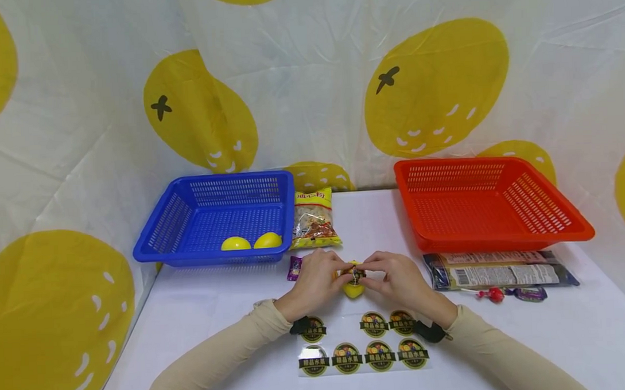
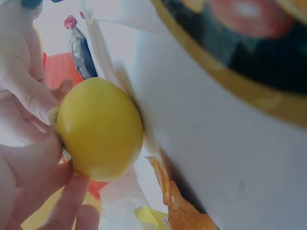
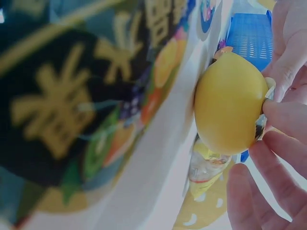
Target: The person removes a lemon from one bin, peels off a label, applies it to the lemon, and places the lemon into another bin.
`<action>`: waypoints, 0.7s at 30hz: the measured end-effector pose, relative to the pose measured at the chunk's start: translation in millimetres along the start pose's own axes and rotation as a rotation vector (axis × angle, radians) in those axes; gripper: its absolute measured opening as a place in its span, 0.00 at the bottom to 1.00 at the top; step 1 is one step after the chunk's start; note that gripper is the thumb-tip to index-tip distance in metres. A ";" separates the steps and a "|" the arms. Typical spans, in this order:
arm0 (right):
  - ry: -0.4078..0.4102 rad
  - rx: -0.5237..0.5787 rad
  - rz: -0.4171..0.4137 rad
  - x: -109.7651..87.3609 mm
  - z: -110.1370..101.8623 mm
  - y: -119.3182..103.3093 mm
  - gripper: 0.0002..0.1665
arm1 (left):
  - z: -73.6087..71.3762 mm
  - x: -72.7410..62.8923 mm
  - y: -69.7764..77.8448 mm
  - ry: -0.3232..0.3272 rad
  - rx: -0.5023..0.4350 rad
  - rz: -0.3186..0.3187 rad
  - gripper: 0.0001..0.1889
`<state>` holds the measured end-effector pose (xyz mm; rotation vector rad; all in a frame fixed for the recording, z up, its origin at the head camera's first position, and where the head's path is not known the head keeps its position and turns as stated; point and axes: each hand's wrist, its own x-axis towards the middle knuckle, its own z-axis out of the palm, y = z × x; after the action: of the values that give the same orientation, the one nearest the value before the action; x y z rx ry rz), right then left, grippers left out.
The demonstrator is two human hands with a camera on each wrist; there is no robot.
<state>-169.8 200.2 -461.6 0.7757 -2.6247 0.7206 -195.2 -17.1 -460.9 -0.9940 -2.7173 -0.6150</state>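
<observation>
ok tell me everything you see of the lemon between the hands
The lemon is smooth, shiny yellow, oval with a blunt tip; real or plastic, I cannot tell. It lies on its side on the white table. A dark sticker sits on top, edges partly lifted, touched by the left hand and right hand.

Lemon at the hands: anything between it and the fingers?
Yes: a sticker lies against the upper side of the lemon, right where the left hand and right hand meet it. Nothing else visible.
</observation>
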 end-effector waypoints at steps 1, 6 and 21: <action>-0.009 -0.003 0.006 -0.4 -0.2 -0.2 0.18 | -0.1 -0.5 -0.5 -0.012 0.000 0.004 0.13; -0.034 -0.005 0.030 -1.5 -0.9 0.5 0.21 | 0.2 -1.0 -2.1 -0.041 -0.007 0.024 0.18; -0.056 0.015 0.047 2.6 -3.5 -1.0 0.16 | -4.0 1.5 -1.2 -0.052 -0.019 0.027 0.17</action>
<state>-170.8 200.3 -457.3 0.7521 -2.6990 0.7429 -197.0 -18.8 -457.2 -1.0633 -2.7430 -0.6201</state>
